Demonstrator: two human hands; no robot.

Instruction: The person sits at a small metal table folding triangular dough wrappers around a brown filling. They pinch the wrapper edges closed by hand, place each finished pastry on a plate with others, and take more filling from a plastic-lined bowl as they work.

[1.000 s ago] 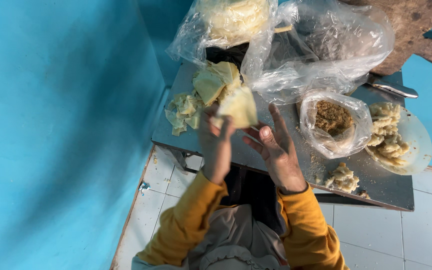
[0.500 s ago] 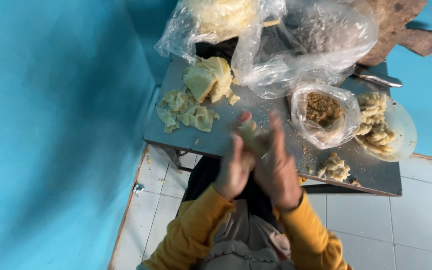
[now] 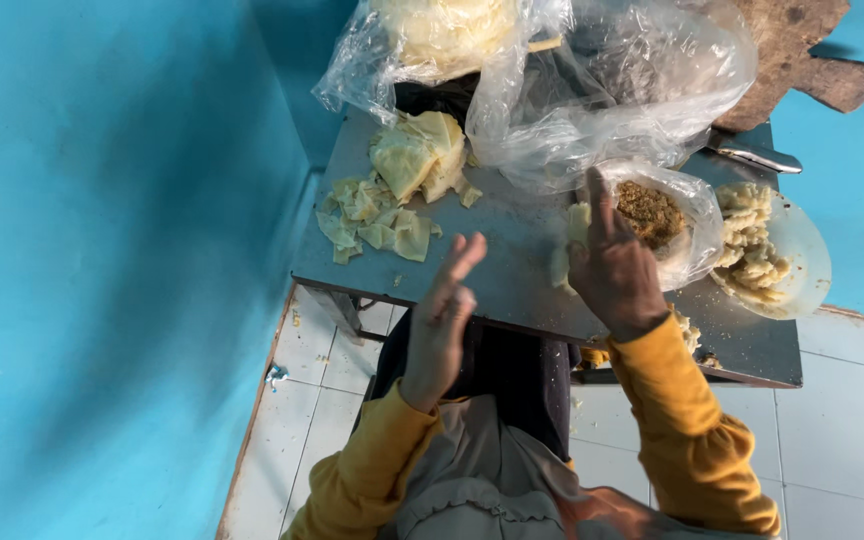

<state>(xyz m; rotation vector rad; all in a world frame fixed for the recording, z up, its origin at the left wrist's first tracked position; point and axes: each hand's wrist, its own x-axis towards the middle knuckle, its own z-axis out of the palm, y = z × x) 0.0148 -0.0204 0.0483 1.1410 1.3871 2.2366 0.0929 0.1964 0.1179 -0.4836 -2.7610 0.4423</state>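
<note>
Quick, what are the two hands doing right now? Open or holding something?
Left hand: open, fingers stretched out, empty, raised over the grey metal table edge.
Right hand: holding a pale yellow thin wrapper sheet beside the clear plastic bag of brown crumbly filling.

On the grey table (image 3: 512, 270), a white plate (image 3: 802, 250) of pale lumps sits at the right edge; a metal utensil (image 3: 752, 153) lies just behind it, beside crumpled clear bags (image 3: 612, 90).
</note>
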